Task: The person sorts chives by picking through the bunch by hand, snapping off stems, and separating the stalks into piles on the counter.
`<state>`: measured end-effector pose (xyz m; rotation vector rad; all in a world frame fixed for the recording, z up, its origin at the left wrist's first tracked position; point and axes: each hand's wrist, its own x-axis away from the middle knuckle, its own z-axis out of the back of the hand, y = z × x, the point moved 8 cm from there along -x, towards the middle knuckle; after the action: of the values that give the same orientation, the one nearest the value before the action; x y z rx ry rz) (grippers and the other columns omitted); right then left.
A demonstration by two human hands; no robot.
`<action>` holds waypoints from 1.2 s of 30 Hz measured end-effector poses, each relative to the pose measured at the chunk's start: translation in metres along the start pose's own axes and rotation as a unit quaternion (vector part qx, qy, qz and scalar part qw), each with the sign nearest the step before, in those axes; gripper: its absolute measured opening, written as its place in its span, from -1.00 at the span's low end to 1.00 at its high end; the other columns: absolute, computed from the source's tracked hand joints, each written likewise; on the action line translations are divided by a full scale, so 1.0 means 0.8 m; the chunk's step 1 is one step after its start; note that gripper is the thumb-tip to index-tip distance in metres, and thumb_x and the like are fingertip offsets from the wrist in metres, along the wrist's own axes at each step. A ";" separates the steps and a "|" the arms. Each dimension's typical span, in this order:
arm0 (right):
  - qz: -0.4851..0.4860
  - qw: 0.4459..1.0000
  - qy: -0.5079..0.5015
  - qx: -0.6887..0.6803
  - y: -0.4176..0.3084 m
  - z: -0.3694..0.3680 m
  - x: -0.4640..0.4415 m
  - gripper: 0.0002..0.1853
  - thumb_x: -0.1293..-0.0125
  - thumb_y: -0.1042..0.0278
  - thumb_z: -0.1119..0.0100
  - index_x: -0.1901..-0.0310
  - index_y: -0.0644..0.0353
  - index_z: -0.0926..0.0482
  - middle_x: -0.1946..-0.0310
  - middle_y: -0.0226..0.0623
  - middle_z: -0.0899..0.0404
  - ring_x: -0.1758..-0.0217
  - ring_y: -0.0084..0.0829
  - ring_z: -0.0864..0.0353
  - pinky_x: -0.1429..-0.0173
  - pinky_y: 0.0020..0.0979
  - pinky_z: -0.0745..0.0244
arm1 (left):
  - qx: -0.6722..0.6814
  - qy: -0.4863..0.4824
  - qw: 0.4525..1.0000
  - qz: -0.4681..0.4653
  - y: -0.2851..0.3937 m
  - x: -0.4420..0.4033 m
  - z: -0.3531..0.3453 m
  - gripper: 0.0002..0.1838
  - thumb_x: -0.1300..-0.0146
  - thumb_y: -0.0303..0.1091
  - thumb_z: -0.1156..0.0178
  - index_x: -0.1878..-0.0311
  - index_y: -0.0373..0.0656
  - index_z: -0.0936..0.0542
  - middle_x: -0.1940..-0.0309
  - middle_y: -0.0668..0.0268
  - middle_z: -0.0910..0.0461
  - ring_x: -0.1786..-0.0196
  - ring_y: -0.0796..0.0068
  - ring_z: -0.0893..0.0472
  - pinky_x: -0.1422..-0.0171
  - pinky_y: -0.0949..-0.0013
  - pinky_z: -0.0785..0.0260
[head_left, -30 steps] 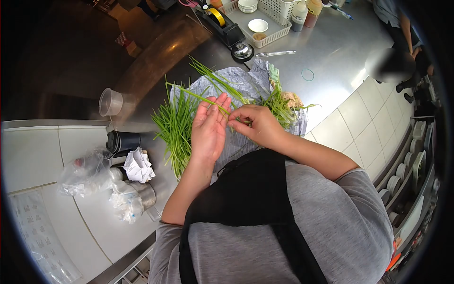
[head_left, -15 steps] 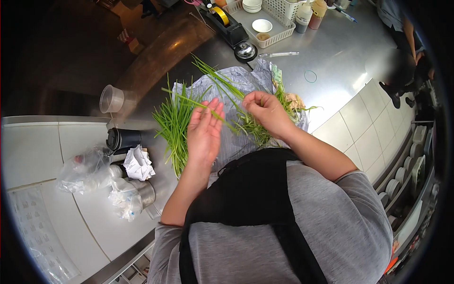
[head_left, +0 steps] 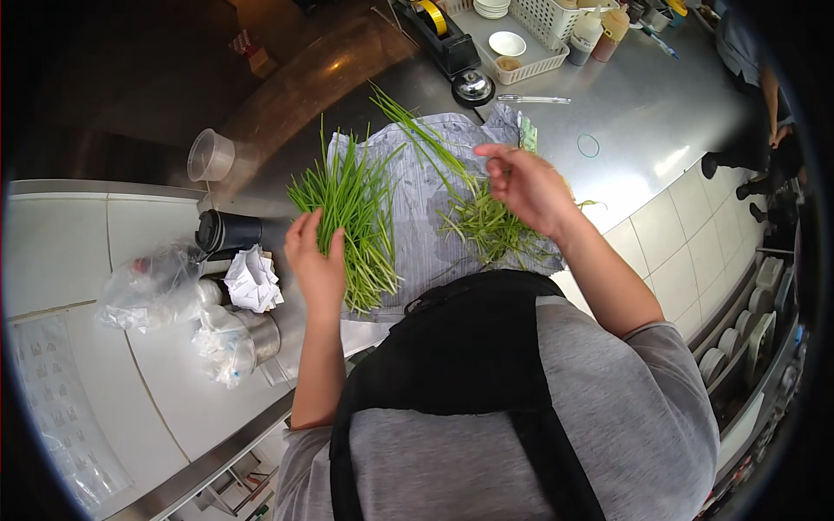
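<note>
A thick pile of long green chives (head_left: 360, 226) lies on the left of a grey, wrinkled cloth-like sheet (head_left: 419, 252). My left hand (head_left: 314, 265) is at the near left edge of this pile, thumb and fingers apart, with its fingertips against the stalks. A smaller bunch of chives (head_left: 417, 130) lies slantwise on the sheet's upper part. To the right sits a heap of pale, limp trimmings (head_left: 486, 221). Over that heap hovers my right hand (head_left: 532, 189), index finger stretched out and the other fingers loosely bent, with nothing visible in it.
Beyond the sheet stand a call bell (head_left: 473, 87), a tape dispenser (head_left: 439, 39), a pen (head_left: 534, 99) and a white basket (head_left: 530, 65) with small dishes. A clear plastic tub (head_left: 210, 156) and a dark lidded cup (head_left: 228, 232) are at left. Other people (head_left: 751, 78) stand at right.
My left hand has let go of a few chive stalks and moved down-left to the pile's edge. My right hand has opened from a pinch and shifted right. The view has shifted slightly.
</note>
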<state>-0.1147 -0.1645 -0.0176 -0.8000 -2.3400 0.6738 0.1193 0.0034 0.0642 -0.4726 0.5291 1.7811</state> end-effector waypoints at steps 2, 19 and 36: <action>-0.006 1.000 0.002 -0.025 0.030 -0.017 -0.007 -0.74 -0.42 0.36 0.11 0.04 0.30 -0.52 0.45 -0.52 -0.39 0.38 -0.60 -0.31 0.23 -0.54 -0.28 | 0.129 -0.047 0.990 -0.016 0.037 -0.002 -0.012 -0.67 -0.12 -0.39 -0.32 0.02 -0.23 -0.60 0.37 0.16 -0.57 0.33 0.32 -0.59 0.21 0.28 -0.44; 0.311 0.501 0.036 0.807 0.016 0.011 -0.127 -0.77 -0.24 0.41 0.01 0.14 0.32 -0.55 0.18 -0.08 -0.55 0.03 -0.18 -0.56 -0.02 -0.34 -0.49 | 0.160 -0.163 0.940 0.253 -0.087 0.024 -0.035 -0.79 -0.15 -0.36 -0.33 0.22 -0.30 -0.68 0.53 0.25 -0.62 0.49 0.44 -0.56 0.30 0.41 -0.41; 0.246 0.710 0.071 0.656 -0.010 0.009 -0.069 -0.88 -0.14 0.47 -0.18 0.29 0.30 -0.58 0.40 -0.20 -0.62 0.35 -0.33 -0.60 0.19 -0.37 -0.50 | 0.490 -0.362 0.753 0.248 0.101 0.032 -0.149 -0.73 -0.25 -0.32 -0.24 0.01 -0.18 -0.61 0.21 0.34 -0.55 0.27 0.58 -0.49 0.17 0.51 -0.37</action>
<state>-0.0859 -0.2090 -0.0369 -0.6545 -0.9151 2.0306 0.0403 -0.0642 -0.0387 1.1520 0.9608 1.6949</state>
